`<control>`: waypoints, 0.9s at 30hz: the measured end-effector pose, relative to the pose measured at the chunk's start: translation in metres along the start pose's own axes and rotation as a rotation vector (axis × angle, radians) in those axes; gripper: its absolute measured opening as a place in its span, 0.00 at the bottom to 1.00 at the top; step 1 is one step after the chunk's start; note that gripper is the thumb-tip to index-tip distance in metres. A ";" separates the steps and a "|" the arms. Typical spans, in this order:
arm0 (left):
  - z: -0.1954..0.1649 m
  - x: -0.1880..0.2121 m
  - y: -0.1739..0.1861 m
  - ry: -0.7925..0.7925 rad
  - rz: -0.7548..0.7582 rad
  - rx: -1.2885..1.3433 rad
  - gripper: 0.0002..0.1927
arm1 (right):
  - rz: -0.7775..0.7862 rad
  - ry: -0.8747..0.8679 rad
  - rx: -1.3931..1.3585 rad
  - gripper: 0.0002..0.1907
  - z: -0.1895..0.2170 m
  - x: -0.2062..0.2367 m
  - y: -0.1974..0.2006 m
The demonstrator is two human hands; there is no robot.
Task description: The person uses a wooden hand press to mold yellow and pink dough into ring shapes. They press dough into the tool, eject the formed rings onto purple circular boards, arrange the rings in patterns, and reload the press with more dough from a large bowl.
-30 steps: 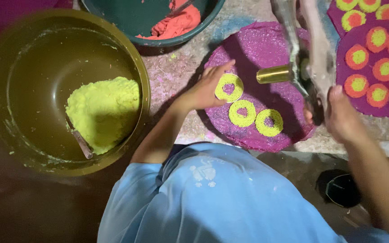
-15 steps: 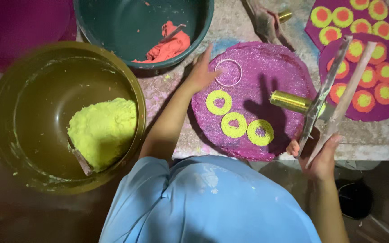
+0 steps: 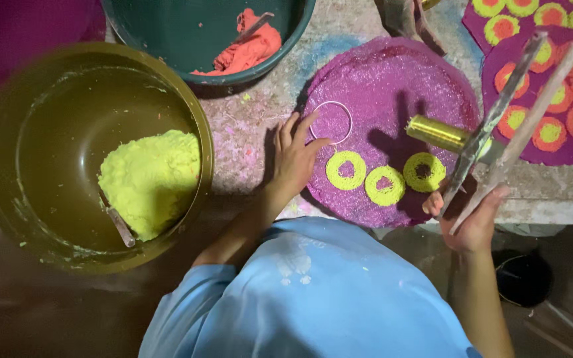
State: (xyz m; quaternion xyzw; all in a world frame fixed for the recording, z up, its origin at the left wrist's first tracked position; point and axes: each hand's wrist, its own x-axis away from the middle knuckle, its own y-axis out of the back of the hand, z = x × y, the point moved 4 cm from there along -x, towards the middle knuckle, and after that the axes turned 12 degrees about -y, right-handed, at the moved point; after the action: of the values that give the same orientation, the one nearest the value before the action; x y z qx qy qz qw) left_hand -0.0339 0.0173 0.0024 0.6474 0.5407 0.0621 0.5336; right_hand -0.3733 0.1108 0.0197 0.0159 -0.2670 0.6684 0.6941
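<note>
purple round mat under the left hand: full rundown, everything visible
The purple round mat is a flat disc with a coarse, glittery granular surface, lying on a speckled worktop. Three yellow-green rings with purple centres sit in a row on its near part. A thin, pale ring outline is on it at the left, by the left hand's fingers, which rest on the mat's left edge. The gold cylinder of the press in the right hand hangs over its right side.

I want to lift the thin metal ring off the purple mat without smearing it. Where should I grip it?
Pinch the ring at its near-left rim from above, beside the left hand. It lies flat and open there; the yellow rings sit close on its near side.
</note>
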 end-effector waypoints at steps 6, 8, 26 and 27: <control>0.008 0.010 -0.013 -0.003 -0.020 0.045 0.09 | 0.049 -0.037 -0.018 0.46 -0.006 0.000 -0.012; 0.008 0.013 -0.013 -0.004 0.021 0.039 0.13 | 0.058 -0.030 0.010 0.46 -0.006 0.000 -0.017; 0.049 -0.123 0.012 0.450 -0.863 2.249 0.18 | 0.061 -0.383 1.347 0.40 0.088 -0.098 -0.143; 0.054 -0.123 0.015 0.472 -0.912 2.238 0.18 | 0.039 -0.329 1.420 0.39 0.089 -0.100 -0.152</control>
State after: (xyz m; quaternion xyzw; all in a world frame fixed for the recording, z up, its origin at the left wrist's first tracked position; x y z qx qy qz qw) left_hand -0.0388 -0.1079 0.0520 0.4730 0.5557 -0.5119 -0.4532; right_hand -0.2589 -0.0309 0.1077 0.5577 0.1298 0.6816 0.4555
